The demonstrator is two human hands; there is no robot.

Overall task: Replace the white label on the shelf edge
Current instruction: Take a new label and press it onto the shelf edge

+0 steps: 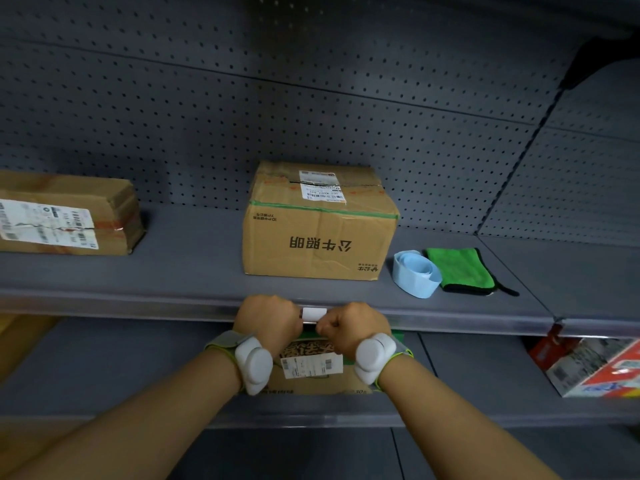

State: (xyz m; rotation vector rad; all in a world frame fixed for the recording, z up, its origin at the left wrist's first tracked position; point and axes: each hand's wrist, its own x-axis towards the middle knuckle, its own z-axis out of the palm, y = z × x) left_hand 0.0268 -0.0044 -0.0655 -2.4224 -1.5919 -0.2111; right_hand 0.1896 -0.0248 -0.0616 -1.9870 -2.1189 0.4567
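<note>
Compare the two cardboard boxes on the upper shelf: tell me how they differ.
The middle box is tall and blocky; the left box is low, long and cut off by the frame edge. The middle box has green tape and large printed characters on its front; the left box has brownish-red tape and a big white shipping label. Both are brown cardboard with white labels, standing on the same grey shelf.

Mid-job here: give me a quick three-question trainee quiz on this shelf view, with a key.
1. True or false: both hands are at the small white paper label on the grey metal shelf edge.
2. What lies immediately right of the pale blue roll of label strip? A) green microfibre cloth B) red tin C) scissors
3. Which hand is at the label's right end?

Key: 1 true. 2 A, the green microfibre cloth. 3 The right hand; the left hand is at the other end.
</note>
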